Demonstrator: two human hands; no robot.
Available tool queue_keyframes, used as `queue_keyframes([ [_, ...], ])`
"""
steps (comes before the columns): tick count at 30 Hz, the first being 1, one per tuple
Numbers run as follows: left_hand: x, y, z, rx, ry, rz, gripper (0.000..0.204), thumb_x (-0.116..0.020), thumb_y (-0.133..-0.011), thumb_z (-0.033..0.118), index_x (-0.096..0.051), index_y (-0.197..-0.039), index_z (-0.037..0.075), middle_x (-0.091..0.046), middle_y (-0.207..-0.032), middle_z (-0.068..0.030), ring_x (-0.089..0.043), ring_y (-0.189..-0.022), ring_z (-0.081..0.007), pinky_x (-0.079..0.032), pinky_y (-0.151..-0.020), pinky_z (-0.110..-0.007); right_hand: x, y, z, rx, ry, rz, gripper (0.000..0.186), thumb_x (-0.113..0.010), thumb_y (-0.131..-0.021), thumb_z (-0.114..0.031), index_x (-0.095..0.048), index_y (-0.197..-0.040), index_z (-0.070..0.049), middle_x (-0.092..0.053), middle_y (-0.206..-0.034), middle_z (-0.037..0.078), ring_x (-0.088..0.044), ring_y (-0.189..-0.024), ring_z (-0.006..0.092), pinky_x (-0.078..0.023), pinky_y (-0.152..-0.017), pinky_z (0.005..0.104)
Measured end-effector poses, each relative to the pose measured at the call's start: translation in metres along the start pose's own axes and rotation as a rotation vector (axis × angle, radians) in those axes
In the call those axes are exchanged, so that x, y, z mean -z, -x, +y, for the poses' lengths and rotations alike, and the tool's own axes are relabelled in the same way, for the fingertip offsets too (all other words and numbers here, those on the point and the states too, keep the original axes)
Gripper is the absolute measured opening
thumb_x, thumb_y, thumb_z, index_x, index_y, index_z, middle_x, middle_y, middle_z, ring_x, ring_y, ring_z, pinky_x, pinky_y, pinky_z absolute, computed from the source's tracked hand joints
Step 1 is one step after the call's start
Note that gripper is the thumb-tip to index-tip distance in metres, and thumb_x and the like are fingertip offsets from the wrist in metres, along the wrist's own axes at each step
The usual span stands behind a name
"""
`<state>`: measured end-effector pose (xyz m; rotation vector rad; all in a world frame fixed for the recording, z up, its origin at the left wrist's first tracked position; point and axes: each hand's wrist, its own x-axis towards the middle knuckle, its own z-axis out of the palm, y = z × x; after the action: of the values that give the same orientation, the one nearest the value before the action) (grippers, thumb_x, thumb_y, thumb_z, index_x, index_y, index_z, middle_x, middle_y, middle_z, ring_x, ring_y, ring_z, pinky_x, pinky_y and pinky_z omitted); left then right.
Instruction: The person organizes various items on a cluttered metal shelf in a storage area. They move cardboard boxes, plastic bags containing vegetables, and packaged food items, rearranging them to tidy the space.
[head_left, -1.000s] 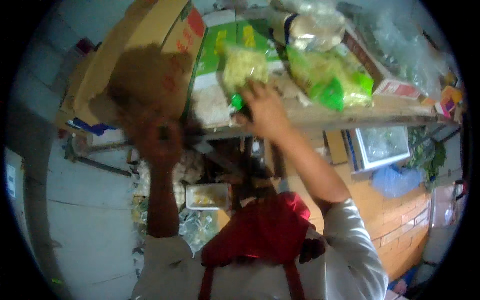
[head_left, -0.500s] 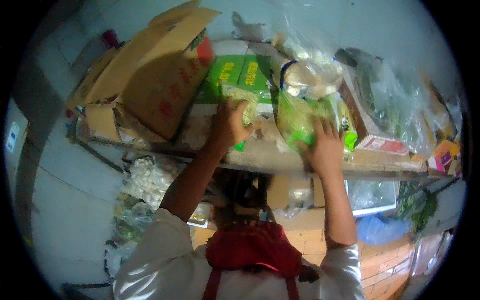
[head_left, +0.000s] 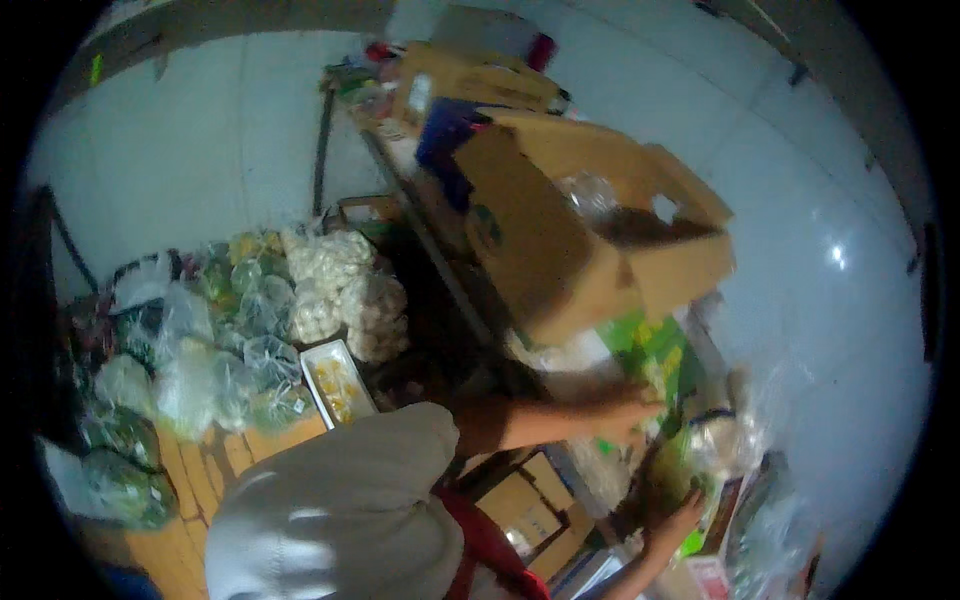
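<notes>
Lying blurred, a yellowish-green bag (head_left: 668, 470), right hand (head_left: 674, 528) touching, left hand (head_left: 612, 414) near, grips unclear

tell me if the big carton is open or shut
The carton is open: its flaps stand spread and clear plastic shows inside.

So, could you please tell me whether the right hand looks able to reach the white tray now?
Probably not: the right hand is over by the yellow-green bag, and the left forearm and pale sleeve lie between it and the white tray.
</notes>
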<state>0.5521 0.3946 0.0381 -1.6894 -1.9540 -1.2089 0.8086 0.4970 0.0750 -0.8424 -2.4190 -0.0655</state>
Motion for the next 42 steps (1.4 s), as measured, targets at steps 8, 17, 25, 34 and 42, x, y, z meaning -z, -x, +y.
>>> queue_keyframes([
  [8, 0.164, 0.123, -0.053, 0.096, 0.048, 0.758, 0.032, -0.081, -0.075, 0.014, -0.067, -0.103, 0.007, -0.060, -0.113, -0.0137, -0.056, -0.108, -0.0345, -0.045, -0.099, -0.048, -0.030, -0.023, -0.180, 0.174, -0.842, -0.225, 0.110, -0.087, -0.079, -0.024, -0.016, -0.160, -0.002, -0.018, -0.165, 0.022, -0.019, -0.153, 0.0318, -0.016, -0.123, 0.0443],
  [17, 0.226, 0.078, -0.142, 0.352, -0.305, 0.715, 0.093, -0.077, -0.081, 0.047, -0.035, -0.152, 0.004, -0.019, -0.157, -0.0311, -0.022, -0.144, -0.0516, -0.019, -0.118, -0.060, -0.095, -0.085, -0.327, 0.307, -0.879, 0.072, 0.119, -0.090, -0.074, -0.013, -0.009, -0.160, 0.000, -0.020, -0.163, 0.022, -0.024, -0.148, 0.0298, -0.023, -0.121, 0.0420],
  [25, 0.196, 0.095, -0.197, 0.162, 0.113, 0.716, 0.078, -0.081, -0.078, 0.040, -0.051, -0.141, 0.006, -0.039, -0.147, -0.0337, -0.041, -0.133, -0.0482, -0.033, -0.113, -0.056, -0.131, -0.148, -0.218, 0.047, -1.132, 0.014, 0.102, -0.078, -0.084, 0.001, -0.011, -0.160, -0.004, -0.033, -0.156, 0.020, -0.043, -0.134, 0.0293, -0.039, -0.112, 0.0426],
  [34, 0.336, 0.048, -0.360, 0.816, -0.168, 1.044, 0.095, -0.067, -0.086, 0.057, -0.028, -0.157, 0.006, -0.024, -0.157, -0.0361, -0.030, -0.143, -0.0517, -0.032, -0.115, -0.057, -0.154, -0.142, -0.231, 0.142, -1.193, -0.157, 0.097, -0.079, -0.082, -0.002, -0.017, -0.157, 0.000, -0.036, -0.154, 0.020, -0.041, -0.136, 0.0280, -0.037, -0.113, 0.0426],
  [42, 0.257, -0.029, -0.431, 0.658, -0.322, 1.142, 0.099, -0.071, -0.084, 0.055, -0.022, -0.160, 0.014, -0.018, -0.157, -0.0397, -0.022, -0.142, -0.0610, -0.024, -0.116, -0.064, -0.150, -0.132, -0.259, 0.002, -1.324, -0.064, 0.089, -0.086, -0.070, 0.010, -0.035, -0.143, 0.000, -0.054, -0.134, 0.016, -0.055, -0.119, 0.0248, -0.049, -0.102, 0.0406],
])
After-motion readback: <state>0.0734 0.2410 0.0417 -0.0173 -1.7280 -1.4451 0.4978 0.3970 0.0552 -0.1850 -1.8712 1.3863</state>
